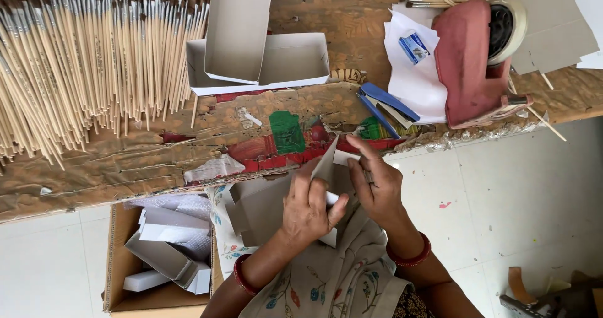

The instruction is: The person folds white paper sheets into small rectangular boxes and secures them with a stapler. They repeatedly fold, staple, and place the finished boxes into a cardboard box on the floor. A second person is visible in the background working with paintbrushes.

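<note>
Gripping a half-folded grey carton blank [326,167] in your left hand [308,208] and right hand [377,186], you leave finished boxes [166,255] stacked, brushes [88,60] unpacked.

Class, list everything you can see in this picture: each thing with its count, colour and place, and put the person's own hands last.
Thin wooden sticks: too many to count, pale, dark tips, spread top left on the table.
Open box: one, grey-white, top centre, lid upright.
Tape dispenser: one, red, top right.
White papers: a small pile, beside the dispenser.
Blue folded card: one, at the table edge.
Table: one, brown patterned cover, torn along its edge.
Carton: one, brown, on the floor lower left, holding folded grey-white boxes.
Grey card piece: one, held by both hands.
Red bangles: one on each wrist.
Left hand: gripping the card.
Right hand: gripping the card.
</note>
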